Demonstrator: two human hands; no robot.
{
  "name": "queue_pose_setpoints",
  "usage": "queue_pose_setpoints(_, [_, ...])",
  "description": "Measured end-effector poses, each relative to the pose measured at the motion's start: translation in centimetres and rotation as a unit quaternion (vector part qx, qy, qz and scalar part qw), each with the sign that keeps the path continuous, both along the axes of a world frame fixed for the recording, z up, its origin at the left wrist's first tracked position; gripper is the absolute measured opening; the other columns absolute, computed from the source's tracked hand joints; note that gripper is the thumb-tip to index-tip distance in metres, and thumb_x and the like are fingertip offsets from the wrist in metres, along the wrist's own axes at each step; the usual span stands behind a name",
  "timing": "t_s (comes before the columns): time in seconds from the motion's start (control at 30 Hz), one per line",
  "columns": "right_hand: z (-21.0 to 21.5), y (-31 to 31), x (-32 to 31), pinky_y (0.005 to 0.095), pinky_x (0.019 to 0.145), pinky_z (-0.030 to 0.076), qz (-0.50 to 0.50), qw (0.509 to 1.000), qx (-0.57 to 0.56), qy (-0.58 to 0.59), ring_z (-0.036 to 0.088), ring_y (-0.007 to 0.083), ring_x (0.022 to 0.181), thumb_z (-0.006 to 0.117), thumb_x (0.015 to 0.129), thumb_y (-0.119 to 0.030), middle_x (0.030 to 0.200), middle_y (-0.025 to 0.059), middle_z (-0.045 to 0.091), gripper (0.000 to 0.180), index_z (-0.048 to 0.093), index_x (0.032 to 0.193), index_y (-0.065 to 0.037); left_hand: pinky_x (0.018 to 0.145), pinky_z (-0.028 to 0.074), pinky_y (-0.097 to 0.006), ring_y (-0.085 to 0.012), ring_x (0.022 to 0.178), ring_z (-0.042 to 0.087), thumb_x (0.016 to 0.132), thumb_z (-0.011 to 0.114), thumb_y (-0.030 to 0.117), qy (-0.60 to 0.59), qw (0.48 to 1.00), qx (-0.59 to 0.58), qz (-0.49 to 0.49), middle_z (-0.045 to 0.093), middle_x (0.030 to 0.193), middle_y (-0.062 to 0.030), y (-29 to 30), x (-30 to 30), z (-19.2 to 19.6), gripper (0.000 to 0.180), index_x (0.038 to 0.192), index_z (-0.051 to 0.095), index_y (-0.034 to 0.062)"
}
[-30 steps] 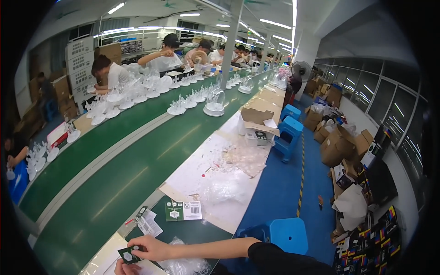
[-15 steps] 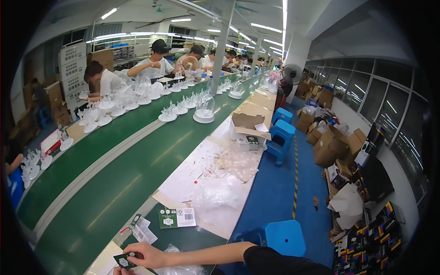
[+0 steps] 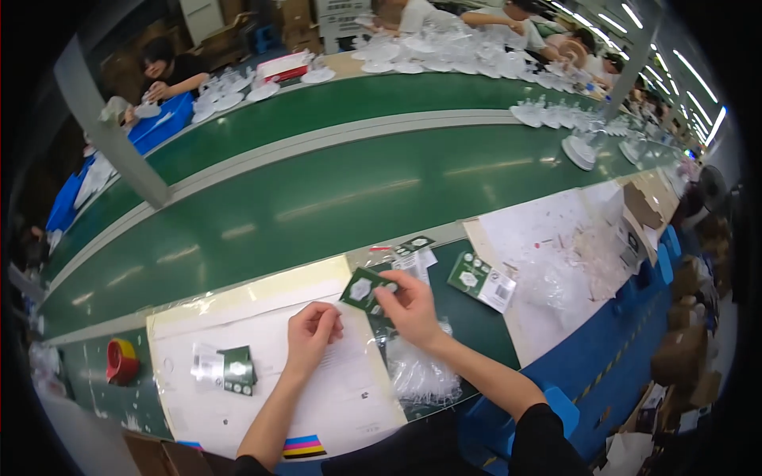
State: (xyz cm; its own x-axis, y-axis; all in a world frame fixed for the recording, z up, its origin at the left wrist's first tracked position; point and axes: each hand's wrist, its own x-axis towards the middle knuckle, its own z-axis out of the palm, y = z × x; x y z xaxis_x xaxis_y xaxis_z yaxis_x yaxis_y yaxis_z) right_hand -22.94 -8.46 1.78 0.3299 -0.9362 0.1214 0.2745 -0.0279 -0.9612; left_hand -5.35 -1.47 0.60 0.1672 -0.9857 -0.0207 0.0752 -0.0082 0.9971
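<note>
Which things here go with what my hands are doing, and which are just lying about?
Likely in use:
green card, in your right hand
green-and-white cards, left of your left hand
clear plastic bags, beside your right forearm

Probably just lying about:
red-and-yellow round item, far left
crumpled plastic, on the white board

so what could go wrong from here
The green card is pinched near one end by the right hand, so it could slip. The clear plastic bags lie close to the right forearm, which might drag them. The loose cards left of the left forearm could get nudged out of place.
</note>
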Motion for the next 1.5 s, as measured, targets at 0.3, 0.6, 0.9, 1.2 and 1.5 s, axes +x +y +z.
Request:
queue_pose_setpoints(0.3, [-1.5, 1.5, 1.3, 0.0278, 0.061, 0.044, 0.109, 0.966, -0.176, 0.156, 0.054, 0.015, 0.068, 0.061, 0.083, -0.016, 0.082, 0.0089, 0.059, 0.029, 0.058, 0.107, -0.001, 0.048, 0.034, -0.023, -0.0078, 0.056, 0.042, 0.093, 0.057, 0.023, -0.183, 0.983, -0.022, -0.009, 0.051, 0.065, 0.0001, 2.5, 1.1, -1.3, 0.026, 0.08, 0.058, -0.0002])
queue_pose_setpoints(0.6, [0.9, 2.0, 1.6, 0.0279, 0.052, 0.044, 0.047, 0.974, -0.191, 0.116, 0.057, 0.0131, 0.057, 0.06, 0.081, -0.012, 0.065, 0.0074, 0.061, 0.016, 0.064, 0.091, 0.001, 0.044, 0.031, -0.024, -0.0084, 0.049, 0.039, 0.096, 0.05, 0.024, -0.198, 0.977, -0.076, -0.036, 0.045, 0.055, -0.0005, 2.1, 3.3, -2.6, 0.034, 0.068, 0.043, 0.0067])
queue_pose_setpoints(0.9, [1.3, 2.3, 1.4, 0.025, 0.051, 0.045, 0.045, 0.983, -0.143, 0.103, 0.058, 0.0088, 0.055, 0.058, 0.084, -0.01, 0.063, 0.0049, 0.063, 0.014, 0.063, 0.092, 0.0, 0.056, 0.046, -0.026, -0.0127, 0.064, 0.057, 0.091, 0.056, 0.021, -0.162, 0.985, 0.05, 0.014, 0.062, 0.072, -0.0081, 2.8, 3.9, -2.8, 0.023, 0.089, 0.063, -0.0012])
queue_pose_setpoints(1.2, [-1.1, 0.5, 0.7, 0.02, 0.049, 0.039, 0.023, 0.993, -0.066, 0.092, 0.048, 0.0023, 0.057, 0.067, 0.083, -0.014, 0.068, -0.0029, 0.055, 0.025, 0.061, 0.106, -0.006, 0.041, 0.03, -0.02, -0.0027, 0.047, 0.04, 0.093, 0.053, 0.014, -0.187, 0.98, -0.045, 0.047, 0.044, 0.056, 0.006, 1.5, 1.3, -2.6, 0.013, 0.088, 0.061, 0.0047])
queue_pose_setpoints(1.5, [-0.6, 1.4, 1.6, 0.0183, 0.054, 0.047, 0.033, 0.977, -0.138, 0.156, 0.056, 0.0046, 0.066, 0.062, 0.082, 0.001, 0.08, 0.0037, 0.061, 0.015, 0.06, 0.097, 0.004, 0.052, 0.043, -0.021, -0.0059, 0.061, 0.049, 0.092, 0.046, 0.006, -0.007, 0.998, -0.032, -0.056, 0.051, 0.07, -0.0004, 2.7, 1.6, 0.1, 0.02, 0.105, 0.056, -0.0032])
